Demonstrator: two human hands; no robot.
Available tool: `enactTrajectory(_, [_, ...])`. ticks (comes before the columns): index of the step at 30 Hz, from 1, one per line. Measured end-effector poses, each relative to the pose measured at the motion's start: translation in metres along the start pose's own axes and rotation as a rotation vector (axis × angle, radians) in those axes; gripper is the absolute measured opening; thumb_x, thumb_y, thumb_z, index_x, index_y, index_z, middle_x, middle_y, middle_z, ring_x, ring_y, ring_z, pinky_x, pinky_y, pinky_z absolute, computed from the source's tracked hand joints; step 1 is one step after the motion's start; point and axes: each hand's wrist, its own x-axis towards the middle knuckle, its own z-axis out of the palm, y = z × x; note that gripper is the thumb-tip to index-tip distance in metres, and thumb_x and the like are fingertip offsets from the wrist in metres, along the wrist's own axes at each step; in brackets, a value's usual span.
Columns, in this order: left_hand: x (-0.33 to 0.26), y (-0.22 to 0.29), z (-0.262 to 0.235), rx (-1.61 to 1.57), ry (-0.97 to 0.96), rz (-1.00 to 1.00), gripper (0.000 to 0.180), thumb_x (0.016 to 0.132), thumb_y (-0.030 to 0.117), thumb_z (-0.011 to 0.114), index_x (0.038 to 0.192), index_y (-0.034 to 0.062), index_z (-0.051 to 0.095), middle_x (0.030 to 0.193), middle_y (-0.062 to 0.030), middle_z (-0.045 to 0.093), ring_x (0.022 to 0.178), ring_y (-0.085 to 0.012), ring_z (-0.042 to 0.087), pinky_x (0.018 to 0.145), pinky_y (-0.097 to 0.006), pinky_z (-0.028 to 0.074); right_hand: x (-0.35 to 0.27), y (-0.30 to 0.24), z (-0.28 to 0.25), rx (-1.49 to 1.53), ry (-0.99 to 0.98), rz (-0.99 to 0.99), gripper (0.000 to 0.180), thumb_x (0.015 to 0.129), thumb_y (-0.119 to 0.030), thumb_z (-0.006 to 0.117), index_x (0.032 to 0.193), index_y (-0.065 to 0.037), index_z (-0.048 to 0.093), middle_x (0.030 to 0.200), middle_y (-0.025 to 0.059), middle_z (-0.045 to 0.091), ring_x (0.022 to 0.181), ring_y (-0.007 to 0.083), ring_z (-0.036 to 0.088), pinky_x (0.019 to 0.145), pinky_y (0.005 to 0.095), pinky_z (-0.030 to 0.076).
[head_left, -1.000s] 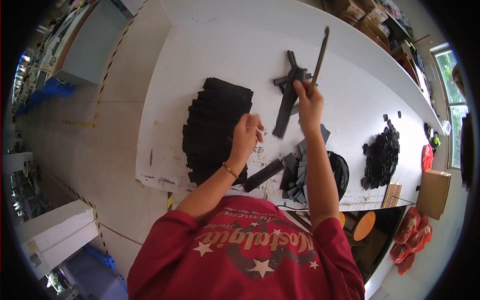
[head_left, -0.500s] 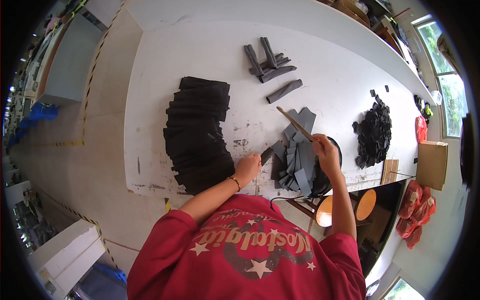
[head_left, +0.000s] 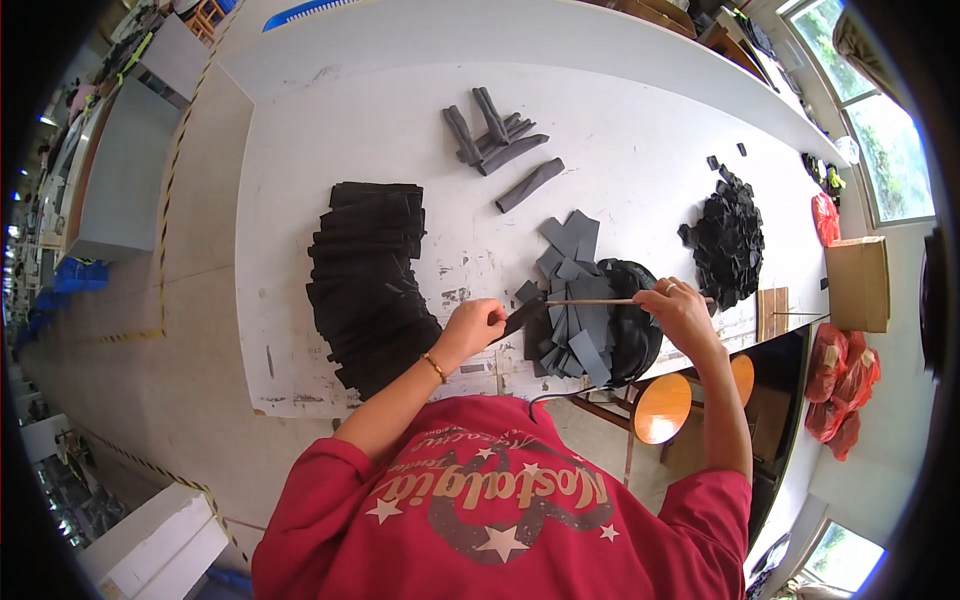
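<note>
My left hand (head_left: pixel 475 330) is closed on the end of a small dark fabric strip (head_left: pixel 519 318), held slanting just above the table. In my right hand (head_left: pixel 682 318) is a thin brown stick (head_left: pixel 600 301), lying level and pointing left. Its far tip reaches the strip; whether it has gone inside the fabric I cannot tell. Beneath the stick lies a loose pile of grey flat pieces (head_left: pixel 570 240), beside a black bundle (head_left: pixel 632 335) under my right hand. Left of my left hand, a long overlapping row of black fabric pieces (head_left: pixel 365 270) runs across the table.
Several rolled dark grey tubes (head_left: pixel 528 186) lie farther back on the white table (head_left: pixel 330 115). A heap of small black pieces (head_left: pixel 728 240) is on the right. Past the table's right end are a cardboard box (head_left: pixel 857 285) and red plastic bags (head_left: pixel 840 380). Round stools (head_left: pixel 660 410) stand below the edge.
The stick has swung from pointing up and away to lying level, its tip now at the strip in my left hand. My right hand has come down slightly; the whole view has shifted.
</note>
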Motion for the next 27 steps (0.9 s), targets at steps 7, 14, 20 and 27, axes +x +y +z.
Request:
enactTrajectory(7, [0.009, 0.029, -0.013, 0.102, -0.026, 0.186, 0.008, 0.075, 0.009, 0.064, 0.08, 0.0024, 0.063, 0.075, -0.0113, 0.064, 0.071, -0.0275, 0.063, 0.065, -0.036, 0.049, 0.023, -0.036, 0.04, 0.243, -0.086, -0.066, 0.026, 0.076, -0.002, 0.063, 0.1, -0.009, 0.065, 0.079, 0.0082, 0.059, 0.079, 0.0267, 0.059, 0.069, 0.0359, 0.049])
enactTrajectory(14, [-0.029, 0.084, -0.087, 0.023, 0.832, 0.508, 0.051, 0.074, 0.012, 0.075, 0.12, 0.0075, 0.054, 0.136, -0.0138, 0.041, 0.129, -0.0317, 0.039, 0.107, -0.042, 0.029, 0.031, -0.096, 0.134, 1.29, -0.295, 0.342, 0.035, 0.089, -0.005, 0.057, 0.123, 0.0, 0.055, 0.074, -0.0032, 0.054, 0.065, 0.0046, 0.047, 0.059, 0.0215, 0.041])
enactTrajectory(20, [-0.033, -0.003, -0.054, -1.648, 0.4, -0.002, 0.041, 0.087, 0.016, 0.067, 0.122, 0.0011, 0.052, 0.095, -0.0125, 0.065, 0.099, -0.0281, 0.063, 0.093, -0.042, 0.048, 0.056, -0.181, 0.161, 1.417, -0.278, 0.276, 0.026, 0.089, -0.003, 0.056, 0.116, 0.0, 0.057, 0.072, 0.0021, 0.057, 0.06, 0.0078, 0.05, 0.055, 0.0261, 0.042])
enactTrajectory(27, [-0.036, 0.02, -0.06, -1.673, 0.731, -0.134, 0.028, 0.088, 0.015, 0.066, 0.111, 0.0006, 0.061, 0.084, -0.0109, 0.066, 0.08, -0.0263, 0.066, 0.081, -0.041, 0.054, 0.066, -0.239, 0.174, 0.902, 0.294, 0.234, 0.018, 0.086, 0.001, 0.055, 0.103, 0.002, 0.058, 0.078, 0.0173, 0.062, 0.07, 0.0205, 0.061, 0.064, 0.0341, 0.047])
